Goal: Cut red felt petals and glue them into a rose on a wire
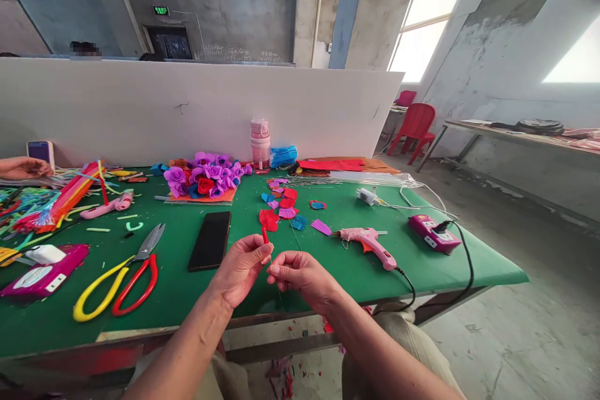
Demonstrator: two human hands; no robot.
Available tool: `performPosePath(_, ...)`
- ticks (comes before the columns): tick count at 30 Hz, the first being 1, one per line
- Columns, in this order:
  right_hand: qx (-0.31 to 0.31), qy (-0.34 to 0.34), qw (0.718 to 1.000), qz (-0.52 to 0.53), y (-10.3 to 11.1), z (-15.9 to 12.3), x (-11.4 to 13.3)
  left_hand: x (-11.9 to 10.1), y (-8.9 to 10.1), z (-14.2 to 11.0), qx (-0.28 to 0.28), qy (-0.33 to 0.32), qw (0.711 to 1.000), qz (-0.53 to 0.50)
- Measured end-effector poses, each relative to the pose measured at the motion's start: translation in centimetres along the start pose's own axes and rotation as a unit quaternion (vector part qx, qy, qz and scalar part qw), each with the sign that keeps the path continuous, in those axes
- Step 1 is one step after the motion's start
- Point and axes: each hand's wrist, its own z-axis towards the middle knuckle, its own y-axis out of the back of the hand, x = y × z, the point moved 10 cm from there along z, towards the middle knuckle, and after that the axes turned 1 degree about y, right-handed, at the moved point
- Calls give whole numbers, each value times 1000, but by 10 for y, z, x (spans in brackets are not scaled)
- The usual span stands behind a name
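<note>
My left hand (244, 267) is closed in a pinch on a narrow, rolled red paper piece (265, 235), which sticks up above the thumb and finger. Right beside it, my right hand (300, 275) pinches a thin wire whose line runs between the two hands. Whether the wire joins the red piece is hidden by my fingers. Just beyond lies a red paper petal (269, 219), with several more red, purple and blue petals (287, 212) scattered behind. A pink glue gun (370, 242) rests to the right of my right hand. Nearest my left hand is a black phone (209, 241).
Scissors (135, 275) with yellow and red handles lie left on the green table (173, 300). Purple paper flowers (206, 173) and a pink bottle (260, 145) stand at the back. A power strip (434, 233) sits right. Another person's hand (25, 169) shows at far left.
</note>
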Motion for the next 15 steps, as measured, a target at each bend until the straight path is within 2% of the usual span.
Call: performPosePath(15, 3, 0, 1000, 12, -6, 0, -3, 1, -5, -1, 24, 8, 1000, 1)
